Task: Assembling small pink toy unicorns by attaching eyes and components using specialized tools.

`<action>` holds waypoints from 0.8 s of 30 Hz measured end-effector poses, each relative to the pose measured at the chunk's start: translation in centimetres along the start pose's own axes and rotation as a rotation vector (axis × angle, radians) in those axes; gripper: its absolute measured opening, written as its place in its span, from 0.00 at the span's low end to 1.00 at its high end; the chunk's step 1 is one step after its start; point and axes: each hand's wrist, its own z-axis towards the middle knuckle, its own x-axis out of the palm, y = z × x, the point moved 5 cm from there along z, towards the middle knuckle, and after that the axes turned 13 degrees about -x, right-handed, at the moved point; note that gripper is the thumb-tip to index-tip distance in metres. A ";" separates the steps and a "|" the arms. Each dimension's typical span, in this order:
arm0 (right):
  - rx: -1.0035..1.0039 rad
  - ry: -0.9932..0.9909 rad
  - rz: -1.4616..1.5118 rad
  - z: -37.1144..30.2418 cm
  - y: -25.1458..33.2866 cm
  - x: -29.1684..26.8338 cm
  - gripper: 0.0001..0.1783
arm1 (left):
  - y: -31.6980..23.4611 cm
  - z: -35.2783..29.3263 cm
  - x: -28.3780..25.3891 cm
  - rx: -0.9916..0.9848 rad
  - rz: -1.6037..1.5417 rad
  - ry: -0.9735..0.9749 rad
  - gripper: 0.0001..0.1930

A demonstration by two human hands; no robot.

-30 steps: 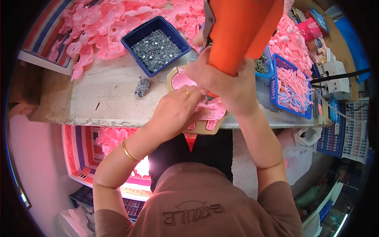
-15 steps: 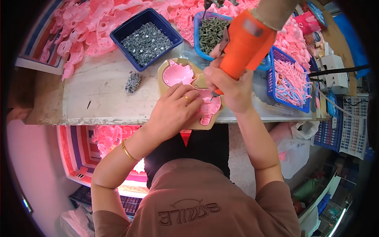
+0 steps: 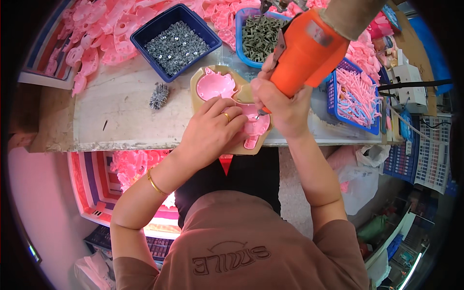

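Note:
A tan holding block point(image 3: 197, 79) lies at the table's front edge, with a pink plastic shell point(image 3: 216, 86) set in its hollow. The shell has a round part at the far end and a smaller part nearer me. My left hand point(image 3: 211, 126), with a ring on one finger, presses on the shell's middle, its fingers bent; some fingertips are hidden. My right hand point(image 3: 285, 107) is wrapped round an orange power screwdriver point(image 3: 302, 53). The driver slants down to the left, and its tip meets the near part of the shell, just beside my left fingers.
Behind the block stand a dark blue tub point(image 3: 145, 44) of small screws and a light blue tub point(image 3: 240, 48) of grey-green pieces. A blue basket point(image 3: 331, 99) of pink and blue sticks is at right. Screws clump point(image 3: 159, 95) at left; pink parts point(image 3: 104, 34) heap behind.
The view has shifted slightly. The screwdriver's tip stays at the near part of the shell, and both hands keep nearly the same places.

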 end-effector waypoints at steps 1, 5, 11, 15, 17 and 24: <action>0.001 -0.002 -0.003 -0.1 -0.2 0.0 0.16 | 0.0 0.0 0.0 0.001 0.001 -0.005 0.12; -0.154 -0.012 -0.131 -0.5 -0.4 0.1 0.15 | -0.2 0.0 0.0 0.004 0.025 0.000 0.12; -0.026 -0.020 -0.110 -0.5 -0.1 0.1 0.14 | -0.2 -0.3 0.2 0.019 0.045 -0.020 0.13; -0.094 0.133 -0.084 1.3 1.5 1.3 0.16 | -0.7 -0.6 -0.7 -0.010 -0.008 -0.029 0.15; -0.167 0.133 0.046 2.8 2.4 2.8 0.16 | -0.7 -1.0 -1.1 -0.031 -0.029 -0.034 0.15; -0.389 0.236 -0.229 6.3 8.4 5.4 0.19 | 0.6 -3.0 -2.3 -0.144 -0.045 -0.059 0.16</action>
